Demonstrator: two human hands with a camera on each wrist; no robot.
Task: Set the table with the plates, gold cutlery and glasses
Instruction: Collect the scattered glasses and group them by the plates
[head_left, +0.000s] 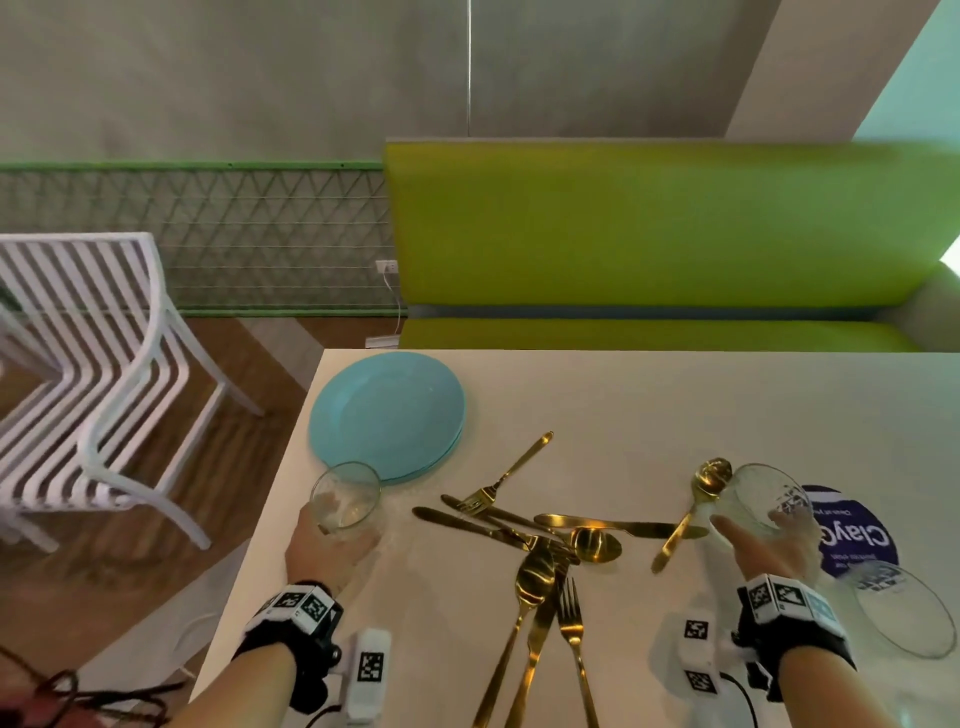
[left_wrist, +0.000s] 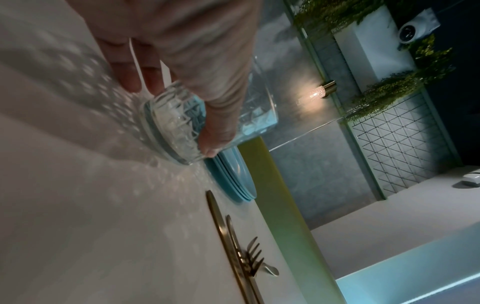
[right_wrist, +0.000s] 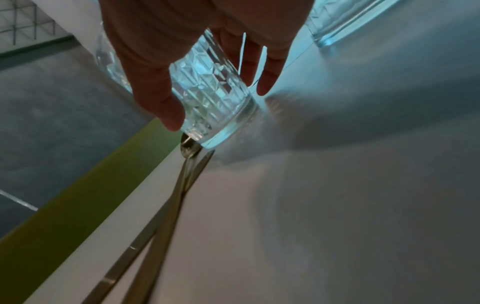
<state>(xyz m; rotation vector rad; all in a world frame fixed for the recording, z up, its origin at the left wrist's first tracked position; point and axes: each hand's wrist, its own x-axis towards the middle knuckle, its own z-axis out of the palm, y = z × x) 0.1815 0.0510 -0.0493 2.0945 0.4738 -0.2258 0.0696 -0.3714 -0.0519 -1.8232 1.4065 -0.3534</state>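
Note:
My left hand (head_left: 332, 540) grips a clear cut-glass tumbler (head_left: 345, 496) near the table's left edge, just in front of a stack of light blue plates (head_left: 387, 415). In the left wrist view the tumbler (left_wrist: 176, 127) hangs tilted, its base a little above the table, beside the plates (left_wrist: 233, 174). My right hand (head_left: 763, 540) holds a second tumbler (head_left: 763, 499) tilted above the table at the right; its base (right_wrist: 223, 115) is close over a gold spoon (right_wrist: 191, 150). Gold knives, forks and spoons (head_left: 545, 540) lie jumbled at the table's middle.
A third glass (head_left: 904, 608) lies at the right near a round blue sticker (head_left: 857, 535) on the white table (head_left: 649, 405). A green bench (head_left: 675, 234) runs along the far side. A white slatted chair (head_left: 88, 374) stands left of the table.

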